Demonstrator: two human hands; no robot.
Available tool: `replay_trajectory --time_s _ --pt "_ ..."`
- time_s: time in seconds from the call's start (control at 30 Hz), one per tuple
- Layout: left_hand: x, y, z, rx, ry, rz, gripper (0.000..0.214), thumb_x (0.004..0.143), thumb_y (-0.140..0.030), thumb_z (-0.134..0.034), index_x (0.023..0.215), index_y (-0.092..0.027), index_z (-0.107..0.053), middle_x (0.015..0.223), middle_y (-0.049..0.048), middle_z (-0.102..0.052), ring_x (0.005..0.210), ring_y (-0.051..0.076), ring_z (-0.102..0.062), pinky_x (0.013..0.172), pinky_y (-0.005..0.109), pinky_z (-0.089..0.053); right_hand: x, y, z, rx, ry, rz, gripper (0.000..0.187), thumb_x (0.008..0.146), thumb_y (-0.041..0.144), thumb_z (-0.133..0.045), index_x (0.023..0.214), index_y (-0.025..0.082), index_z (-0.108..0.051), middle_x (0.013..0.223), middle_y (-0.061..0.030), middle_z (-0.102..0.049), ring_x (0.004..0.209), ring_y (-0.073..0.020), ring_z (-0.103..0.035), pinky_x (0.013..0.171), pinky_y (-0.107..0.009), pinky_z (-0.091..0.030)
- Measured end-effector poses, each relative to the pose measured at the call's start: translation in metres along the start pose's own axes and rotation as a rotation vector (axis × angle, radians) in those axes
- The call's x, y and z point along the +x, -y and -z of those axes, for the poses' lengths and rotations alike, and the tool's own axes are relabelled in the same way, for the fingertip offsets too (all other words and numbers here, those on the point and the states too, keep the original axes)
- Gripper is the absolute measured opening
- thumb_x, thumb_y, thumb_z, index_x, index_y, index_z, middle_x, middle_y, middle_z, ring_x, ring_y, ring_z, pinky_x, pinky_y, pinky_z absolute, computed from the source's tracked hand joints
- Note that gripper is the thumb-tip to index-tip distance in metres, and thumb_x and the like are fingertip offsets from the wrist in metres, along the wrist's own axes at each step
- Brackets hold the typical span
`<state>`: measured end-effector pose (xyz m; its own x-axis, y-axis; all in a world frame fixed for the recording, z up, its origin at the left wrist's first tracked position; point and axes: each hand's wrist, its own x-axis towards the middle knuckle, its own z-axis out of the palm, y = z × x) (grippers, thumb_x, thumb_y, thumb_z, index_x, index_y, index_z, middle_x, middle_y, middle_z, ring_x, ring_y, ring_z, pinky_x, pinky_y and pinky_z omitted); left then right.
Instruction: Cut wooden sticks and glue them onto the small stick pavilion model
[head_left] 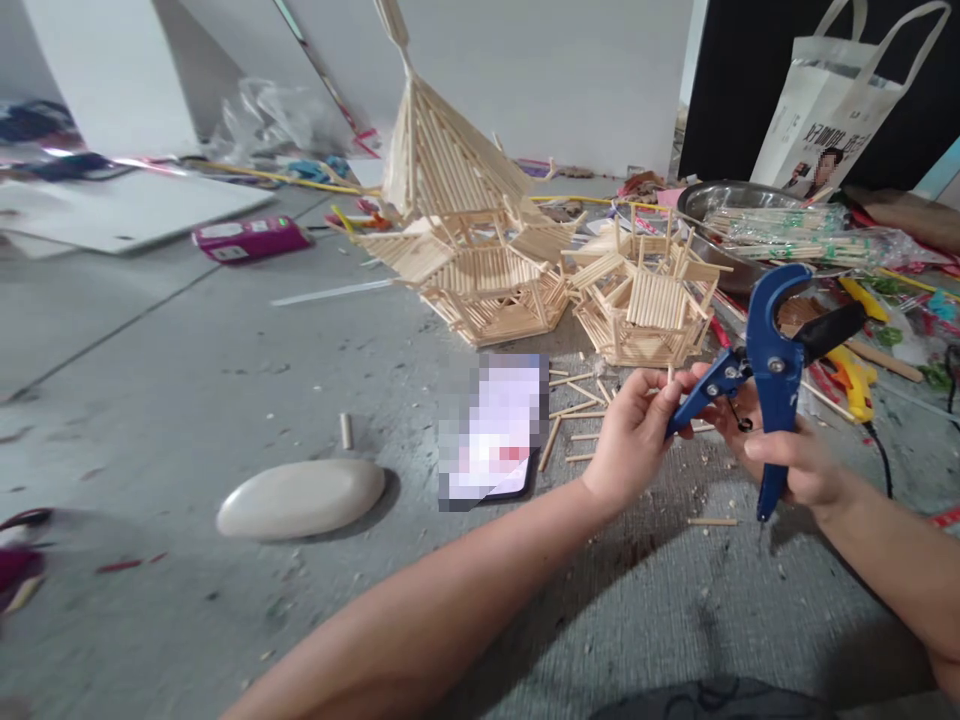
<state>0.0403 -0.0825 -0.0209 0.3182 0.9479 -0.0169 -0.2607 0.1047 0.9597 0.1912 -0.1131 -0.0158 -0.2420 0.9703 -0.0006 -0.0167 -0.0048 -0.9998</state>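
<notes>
My right hand is wrapped around one handle of a blue pipe cutter, whose jaw points up with the dark blade swung out to the right. My left hand is closed, pinching a short wooden stick upright, against the end of the cutter's other handle. Behind my hands stands a small stick-built model with short posts on top. A taller pavilion model with a pointed stick roof is to its left. Cut sticks lie scattered beside my left hand.
A phone lies left of my hands, with an oval whitish stone-like object farther left. At the right are a yellow glue gun, a metal bowl with bundled sticks, and a white bag. A purple pack lies back left.
</notes>
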Motion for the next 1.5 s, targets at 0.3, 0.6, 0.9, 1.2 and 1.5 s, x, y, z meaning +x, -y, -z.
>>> replay_trajectory --time_s 0.3,0.6,0.9,1.2,1.5 --pt "0.006 0.009 0.003 -0.002 -0.026 -0.095 0.013 0.079 -0.03 -0.051 0.078 -0.019 -0.043 0.061 -0.0031 -0.056 0.054 0.006 -0.051 0.055 0.021 -0.043 -0.008 0.007 0.006 -0.218 -0.068 0.174 0.035 0.071 0.04 -0.047 0.103 0.028 -0.057 0.109 -0.004 -0.059 0.11 -0.0268 -0.048 0.092 -0.047 -0.039" --pt "0.008 -0.001 0.011 0.094 0.039 -0.193 0.01 0.082 -0.03 -0.045 0.085 -0.021 -0.042 0.074 0.0003 -0.063 0.049 0.006 -0.052 0.052 0.022 -0.043 0.001 0.018 0.02 -0.864 -0.218 0.3 0.048 0.07 0.02 -0.052 0.117 0.024 -0.044 0.105 -0.0076 -0.057 0.097 -0.0235 -0.055 0.088 -0.043 -0.042" --pt "0.007 -0.002 0.011 0.205 -0.011 -0.253 0.011 0.081 -0.027 -0.047 0.075 -0.018 -0.05 0.065 -0.0009 -0.061 0.044 0.005 -0.05 0.046 0.02 -0.041 0.012 0.001 0.022 -1.163 -0.142 0.348 0.064 0.066 0.017 -0.05 0.127 0.024 -0.031 0.119 -0.0124 -0.047 0.11 -0.0278 -0.048 0.091 -0.046 -0.04" --pt "0.007 0.003 0.013 0.262 0.038 -0.311 0.011 0.079 -0.023 -0.048 0.07 -0.018 -0.047 0.054 -0.0045 -0.054 0.043 0.005 -0.05 0.044 0.018 -0.041 0.011 -0.003 0.015 -1.208 -0.16 0.382 0.055 0.066 0.017 -0.048 0.119 0.019 -0.036 0.114 -0.015 -0.05 0.106 -0.0293 -0.05 0.087 -0.046 -0.043" --pt "0.008 0.005 0.015 0.318 0.055 -0.326 0.011 0.079 -0.024 -0.047 0.07 -0.018 -0.046 0.058 -0.0032 -0.056 0.045 0.005 -0.051 0.045 0.018 -0.043 0.011 -0.007 0.019 -1.242 -0.176 0.422 0.05 0.066 0.018 -0.048 0.115 0.019 -0.037 0.108 -0.0146 -0.053 0.097 -0.0289 -0.055 0.08 -0.046 -0.046"
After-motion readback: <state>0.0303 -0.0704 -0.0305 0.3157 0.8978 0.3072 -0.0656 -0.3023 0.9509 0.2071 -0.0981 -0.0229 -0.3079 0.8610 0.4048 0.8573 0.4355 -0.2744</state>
